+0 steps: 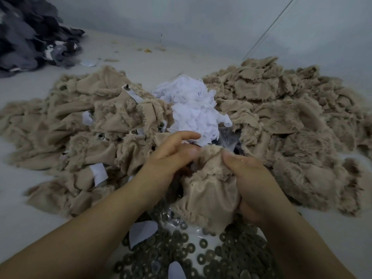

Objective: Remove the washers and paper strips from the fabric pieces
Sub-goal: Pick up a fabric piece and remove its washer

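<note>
A pale, smooth surface fills the frame and meets a grey wall along the top. Across the middle sprawl two heaps of beige fabric pieces, frayed and fuzzy at their edges: a rumpled heap at centre left with a few paper strips showing among its folds, and a flatter, layered heap at centre right. A pile of dark grey fabric sits in the upper left corner. Between the beige heaps rises a mound of white paper strips, crinkled and thin. Flat, dark, ring-shaped washers lie scattered along the bottom centre, with two pale paper scraps among them.

Just above the washers, both hands grip one beige fabric piece, bunched and woven-looking. The right hand has its fingers curled round the cloth's right side, thumb pressed on top. The left hand pinches the cloth's upper edge, its forefinger extended towards the paper mound.
</note>
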A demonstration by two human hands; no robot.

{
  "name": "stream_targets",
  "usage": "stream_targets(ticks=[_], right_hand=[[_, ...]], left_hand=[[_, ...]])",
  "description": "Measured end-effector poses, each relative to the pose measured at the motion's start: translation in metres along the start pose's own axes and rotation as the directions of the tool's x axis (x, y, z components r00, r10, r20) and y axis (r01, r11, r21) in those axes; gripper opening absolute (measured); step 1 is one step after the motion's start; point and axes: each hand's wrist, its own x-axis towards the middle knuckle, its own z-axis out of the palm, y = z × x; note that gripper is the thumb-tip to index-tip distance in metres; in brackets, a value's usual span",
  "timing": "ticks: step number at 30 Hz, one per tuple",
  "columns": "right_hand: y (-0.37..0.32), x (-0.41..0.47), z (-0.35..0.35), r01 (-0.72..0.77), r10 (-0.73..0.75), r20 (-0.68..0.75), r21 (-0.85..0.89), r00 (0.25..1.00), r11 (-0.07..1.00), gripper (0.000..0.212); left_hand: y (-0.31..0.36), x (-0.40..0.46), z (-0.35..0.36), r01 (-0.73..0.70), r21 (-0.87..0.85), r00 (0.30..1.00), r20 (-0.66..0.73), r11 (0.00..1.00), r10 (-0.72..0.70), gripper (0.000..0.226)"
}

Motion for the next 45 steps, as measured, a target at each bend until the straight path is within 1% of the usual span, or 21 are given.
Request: stream_targets(ticks=[2, 3, 5, 7, 10, 13, 15, 16, 18, 21, 23, 27, 30, 32, 33, 35, 37, 40, 42, 44, 45], right_hand=[[0.0, 0.001, -0.002, 0.028, -0.029, 0.075, 0.015, 0.997, 0.999, 0.04], [-0.001, 0.001, -0.003, 0.048, -0.05, 0.113, 0.023, 0.992, 0.999, 0.041], [-0.002, 0.001, -0.007, 0.064, -0.071, 0.196, 0.04, 0.978, 0.997, 0.041], [-0.002, 0.002, -0.01, 0.051, -0.058, 0.245, 0.034, 0.968, 0.998, 0.035], [-0.001, 0.005, -0.012, 0.027, -0.025, 0.194, -0.005, 0.981, 1.0, 0.037], [0.0, 0.007, -0.011, -0.004, 0.006, 0.09, -0.021, 0.996, 1.0, 0.032], [-0.001, 0.006, -0.009, -0.033, 0.033, 0.041, -0.013, 0.999, 0.999, 0.019], [-0.002, 0.006, -0.009, -0.05, 0.05, 0.018, 0.019, 0.999, 0.999, 0.021], [-0.004, 0.004, -0.008, -0.077, 0.073, 0.036, 0.138, 0.997, 0.987, 0.025], [-0.009, 0.0, -0.002, -0.176, 0.104, 0.202, 0.384, 0.974, 0.906, 0.056], [-0.012, -0.004, 0.005, -0.241, 0.106, 0.296, 0.467, 0.949, 0.851, 0.064], [-0.01, -0.011, 0.013, -0.253, 0.097, 0.319, 0.495, 0.943, 0.831, 0.058], [-0.008, -0.013, 0.018, -0.255, 0.14, 0.297, 0.398, 0.945, 0.881, 0.047], [-0.005, -0.012, 0.019, -0.284, 0.208, 0.241, 0.346, 0.948, 0.894, 0.045], [-0.004, -0.012, 0.019, -0.292, 0.227, 0.215, 0.35, 0.95, 0.89, 0.044], [-0.003, -0.013, 0.021, -0.279, 0.22, 0.193, 0.373, 0.956, 0.885, 0.04], [-0.003, -0.015, 0.022, -0.226, 0.177, 0.16, 0.386, 0.971, 0.894, 0.037], [-0.001, -0.018, 0.022, -0.16, 0.126, 0.113, 0.378, 0.986, 0.912, 0.038], [0.0, -0.02, 0.024, -0.142, 0.109, 0.105, 0.389, 0.988, 0.91, 0.04], [0.002, -0.021, 0.026, -0.12, 0.075, 0.123, 0.409, 0.99, 0.905, 0.038], [0.003, -0.021, 0.027, -0.108, 0.064, 0.12, 0.41, 0.991, 0.906, 0.037]], left_hand=[[0.006, -0.005, 0.004, -0.03, 0.191, 0.992, 0.123, 0.981, 0.007, 0.044], [0.007, -0.006, 0.007, -0.053, 0.241, 0.99, 0.137, 0.969, 0.02, 0.041], [0.008, -0.005, 0.011, -0.02, 0.238, 0.999, 0.051, 0.971, 0.008, 0.024], [0.007, -0.002, 0.012, 0.027, 0.224, 0.998, -0.054, 0.974, -0.015, 0.032], [0.007, 0.0, 0.013, 0.078, 0.176, 0.993, -0.104, 0.981, -0.06, 0.046], [0.013, 0.0, 0.015, 0.094, 0.124, 0.996, -0.009, 0.988, -0.093, 0.026], [0.012, -0.001, 0.014, 0.138, 0.129, 0.987, 0.07, 0.982, -0.148, 0.024], [0.011, -0.001, 0.014, 0.165, 0.142, 0.981, 0.078, 0.976, -0.177, 0.022], [0.01, -0.002, 0.015, 0.167, 0.124, 0.986, 0.008, 0.978, -0.169, 0.012], [0.01, -0.003, 0.017, 0.06, 0.032, 0.979, -0.198, 0.998, -0.053, 0.02], [0.012, -0.002, 0.016, -0.007, 0.008, 0.952, -0.307, 1.0, 0.009, 0.018], [0.01, 0.003, 0.011, -0.05, 0.073, 0.901, -0.428, 0.996, 0.076, 0.013], [0.005, 0.002, 0.007, -0.03, 0.095, 0.873, -0.483, 0.995, 0.072, 0.018], [0.003, 0.001, 0.004, -0.006, 0.17, 0.887, -0.455, 0.985, 0.084, 0.019], [0.001, 0.0, 0.004, -0.003, 0.264, 0.895, -0.43, 0.965, 0.12, 0.018], [0.002, -0.003, 0.004, -0.031, 0.531, 0.88, -0.387, 0.847, 0.275, 0.015], [0.008, -0.008, 0.007, -0.12, 0.722, 0.832, -0.302, 0.681, 0.466, 0.023], [0.016, -0.014, 0.014, -0.23, 0.79, 0.852, -0.12, 0.568, 0.51, 0.046], [0.018, -0.015, 0.019, -0.251, 0.842, 0.865, -0.026, 0.477, 0.501, 0.043], [0.016, -0.013, 0.02, -0.248, 0.831, 0.866, -0.04, 0.497, 0.498, 0.034], [0.014, -0.013, 0.019, -0.241, 0.785, 0.869, -0.086, 0.57, 0.487, 0.03]])
